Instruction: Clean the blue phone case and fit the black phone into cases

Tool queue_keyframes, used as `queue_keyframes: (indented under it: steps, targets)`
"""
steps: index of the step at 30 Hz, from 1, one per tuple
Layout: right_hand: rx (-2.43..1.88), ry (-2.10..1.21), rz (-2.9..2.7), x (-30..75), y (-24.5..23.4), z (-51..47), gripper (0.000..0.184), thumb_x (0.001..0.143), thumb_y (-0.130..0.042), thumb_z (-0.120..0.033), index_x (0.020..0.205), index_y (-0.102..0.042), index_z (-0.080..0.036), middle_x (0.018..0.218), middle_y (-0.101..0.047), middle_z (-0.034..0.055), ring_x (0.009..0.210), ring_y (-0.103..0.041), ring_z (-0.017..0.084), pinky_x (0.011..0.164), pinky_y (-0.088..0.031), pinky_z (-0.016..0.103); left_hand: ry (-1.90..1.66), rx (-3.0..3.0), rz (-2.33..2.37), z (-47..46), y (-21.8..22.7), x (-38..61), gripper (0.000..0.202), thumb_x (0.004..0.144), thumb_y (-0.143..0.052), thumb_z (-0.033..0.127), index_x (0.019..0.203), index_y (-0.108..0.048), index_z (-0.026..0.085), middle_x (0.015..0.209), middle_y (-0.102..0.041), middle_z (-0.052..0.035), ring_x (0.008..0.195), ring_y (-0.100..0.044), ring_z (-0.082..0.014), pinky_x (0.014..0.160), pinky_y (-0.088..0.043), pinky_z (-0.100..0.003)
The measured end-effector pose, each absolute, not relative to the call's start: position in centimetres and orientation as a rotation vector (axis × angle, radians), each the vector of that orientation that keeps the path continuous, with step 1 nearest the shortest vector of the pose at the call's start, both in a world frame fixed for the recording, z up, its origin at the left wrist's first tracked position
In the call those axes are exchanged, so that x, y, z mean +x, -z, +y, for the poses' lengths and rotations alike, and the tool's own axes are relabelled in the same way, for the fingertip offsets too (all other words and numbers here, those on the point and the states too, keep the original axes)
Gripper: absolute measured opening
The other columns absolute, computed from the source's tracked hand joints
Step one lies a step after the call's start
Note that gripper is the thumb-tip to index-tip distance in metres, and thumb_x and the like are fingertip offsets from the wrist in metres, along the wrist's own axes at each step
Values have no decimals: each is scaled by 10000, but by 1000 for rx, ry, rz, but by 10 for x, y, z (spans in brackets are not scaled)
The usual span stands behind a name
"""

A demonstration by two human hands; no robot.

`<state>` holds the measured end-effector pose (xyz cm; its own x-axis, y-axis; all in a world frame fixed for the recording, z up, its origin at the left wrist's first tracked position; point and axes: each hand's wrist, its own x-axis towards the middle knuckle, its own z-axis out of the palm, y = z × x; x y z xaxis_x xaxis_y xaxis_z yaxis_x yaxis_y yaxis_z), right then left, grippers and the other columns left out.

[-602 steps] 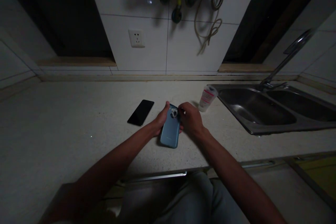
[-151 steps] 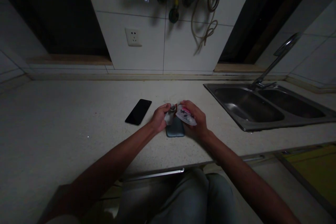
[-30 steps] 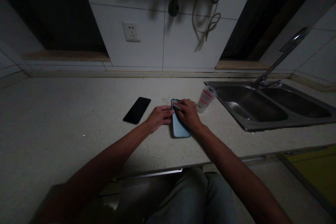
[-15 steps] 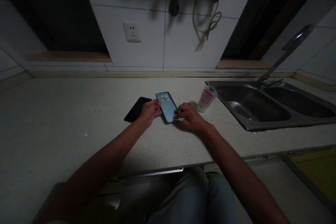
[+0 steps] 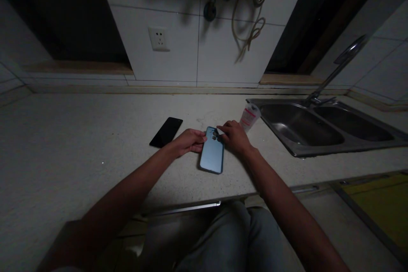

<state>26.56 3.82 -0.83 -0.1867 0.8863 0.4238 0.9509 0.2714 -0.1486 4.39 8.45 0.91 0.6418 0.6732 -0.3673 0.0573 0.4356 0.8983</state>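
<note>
A light blue phone case (image 5: pixel 212 156) is held over the counter, its inner side facing up and its camera cutouts at the far end. My left hand (image 5: pixel 190 141) grips the case by its left edge, thumb on the rim. At the upper right corner, my right hand (image 5: pixel 235 137) is closed on a small white piece (image 5: pixel 220 131), perhaps tissue or a wipe, pressed near the cutouts. Left of the case, a black phone (image 5: pixel 166 132) lies flat, screen side up and dark.
Just beyond my right hand a clear plastic cup (image 5: pixel 250 116) with pink print leans to the right. A steel double sink (image 5: pixel 291 146) with a tall faucet (image 5: pixel 336 68) is set into the pale counter (image 5: pixel 79 136) on the right. A socket (image 5: pixel 158 39) is on the tiled wall.
The case has come nearer to me, turned more upright in view. My right hand has gone from its near end to its far end with the white piece.
</note>
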Motion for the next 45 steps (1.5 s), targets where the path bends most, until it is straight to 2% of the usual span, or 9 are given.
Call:
queue_keyframes:
  steps: [12, 17, 20, 25, 30, 34, 37, 39, 45]
  targets:
    - [-1235, -202, -2047, 252, 15, 40, 485, 759, -554, -90, 1187, -728, -239, 1153, -697, 100, 1072, -620, 260, 921, -479, 418, -337, 1185, 712, 84, -4, 43, 103, 718, -732, 157, 804, -700, 111, 789, -674, -64, 716, -635, -144, 738, -528, -323]
    - [-1230, -664, -1578, 249, 16, 42, 261, 860, -600, -337, 994, -776, -197, 898, -742, 76, 776, -674, 208, 708, -521, 342, -447, 1138, 750, 83, -3, 49, 91, 737, -675, 93, 820, -708, 109, 810, -686, -71, 719, -620, -136, 734, -489, -286]
    - [-1173, -916, -1223, 244, 15, 44, 367, 835, -670, -515, 927, -764, -172, 748, -713, 45, 631, -631, 169, 592, -488, 290, -573, 1087, 761, 80, -3, 54, 138, 747, -610, 48, 828, -709, 100, 783, -687, -70, 700, -611, -127, 712, -468, -249]
    - [-988, -1132, -908, 235, 11, 47, 418, 731, -780, -558, 921, -748, -186, 825, -745, 41, 667, -663, 162, 622, -537, 280, -780, 993, 775, 74, 1, 65, 359, 718, -593, 17, 1040, -679, 152, 832, -717, -49, 713, -632, -145, 684, -461, -240]
    - [-843, -1288, -775, 230, 6, 48, 378, 841, -676, -548, 972, -715, -195, 977, -761, 56, 820, -710, 199, 675, -590, 310, -887, 1007, 859, 68, 3, 70, 383, 785, -565, 52, 1132, -655, 188, 768, -695, -17, 635, -606, -125, 593, -442, -207]
    - [-785, -1398, -705, 229, 7, 47, 314, 910, -608, -487, 1007, -692, -201, 921, -761, 49, 869, -718, 213, 724, -603, 337, -760, 918, 810, 65, -3, 69, 233, 929, -560, 388, 1049, -650, 209, 600, -557, 28, 383, -417, -73, 374, -278, -182]
    - [-793, -1400, -672, 226, 10, 48, 283, 910, -619, -446, 1037, -683, -201, 881, -756, 32, 837, -712, 206, 718, -601, 333, -553, 747, 701, 64, -10, 69, 645, 860, -405, 783, 898, -618, 176, 589, -524, 6, 359, -412, -83, 330, -274, -197]
    - [-809, -1372, -653, 225, 13, 50, 282, 900, -633, -455, 1003, -677, -197, 849, -746, 27, 815, -705, 207, 722, -599, 343, -440, 650, 582, 62, -14, 69, 741, 785, -391, 871, 878, -605, 168, 617, -548, -17, 387, -458, -100, 336, -318, -211]
    - [-926, -1093, -705, 228, 16, 51, 384, 860, -652, -540, 1047, -679, -205, 946, -730, 25, 913, -686, 209, 782, -589, 346, -445, 568, 506, 62, -14, 67, 259, 877, -545, 344, 1023, -635, 150, 756, -676, -79, 610, -655, -177, 505, -503, -260]
